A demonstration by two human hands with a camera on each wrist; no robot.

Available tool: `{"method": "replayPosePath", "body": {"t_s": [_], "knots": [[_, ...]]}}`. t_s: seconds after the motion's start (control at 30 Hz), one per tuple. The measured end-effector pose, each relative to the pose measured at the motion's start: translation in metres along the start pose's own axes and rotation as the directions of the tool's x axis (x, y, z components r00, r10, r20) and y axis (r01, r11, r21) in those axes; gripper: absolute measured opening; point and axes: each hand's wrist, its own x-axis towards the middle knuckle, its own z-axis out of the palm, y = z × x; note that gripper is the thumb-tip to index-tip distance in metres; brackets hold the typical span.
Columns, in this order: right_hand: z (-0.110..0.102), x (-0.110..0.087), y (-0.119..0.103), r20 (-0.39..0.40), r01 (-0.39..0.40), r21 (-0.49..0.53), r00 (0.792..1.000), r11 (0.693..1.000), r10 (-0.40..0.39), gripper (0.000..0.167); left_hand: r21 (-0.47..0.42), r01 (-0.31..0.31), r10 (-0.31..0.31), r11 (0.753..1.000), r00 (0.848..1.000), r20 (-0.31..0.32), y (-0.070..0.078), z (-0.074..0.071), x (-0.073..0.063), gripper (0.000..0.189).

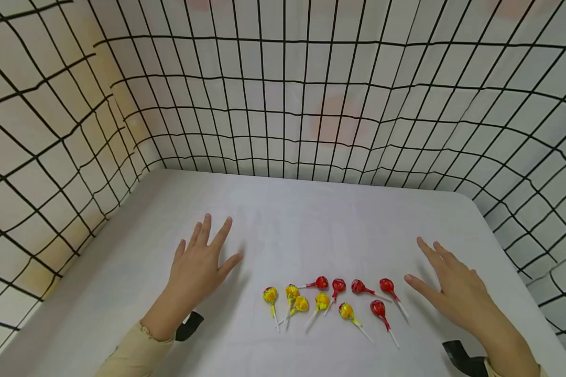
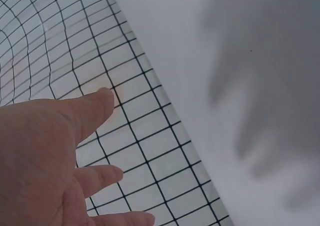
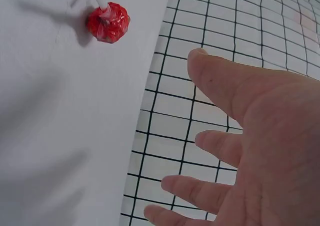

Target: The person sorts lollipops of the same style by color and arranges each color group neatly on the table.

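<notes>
Several lollipops lie on the white table between the two hands in the head view. Yellow-wrapped lollipops (image 1: 270, 295) form the left and front part of the group, some with crossing sticks. Red-wrapped lollipops (image 1: 338, 285) lie behind them and to the right. My left hand (image 1: 198, 267) hovers left of the group, palm down with fingers spread, holding nothing. On the other side my right hand (image 1: 457, 290) is also spread and holds nothing; the red lollipop (image 1: 387, 286) at the right end is nearest to it. One red lollipop (image 3: 108, 22) shows near the right hand's thumb in the right wrist view.
A white cloth covers the table (image 1: 311, 225). Along its back and sides stands white fabric with a black grid (image 1: 283, 99). A black strap part (image 1: 188, 326) sits at the left wrist, and another black part (image 1: 462, 358) at the right wrist.
</notes>
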Motion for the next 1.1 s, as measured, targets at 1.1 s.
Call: {"method": "replayPosePath", "body": {"t_s": [1.1], "knots": [[0.038,0.009,-0.008,0.127,-0.050,0.360,0.992,0.932,0.004,0.039,-0.109,-0.109,0.104,0.988,0.993,-0.049,0.024,0.011,-0.003,0.051]]}}
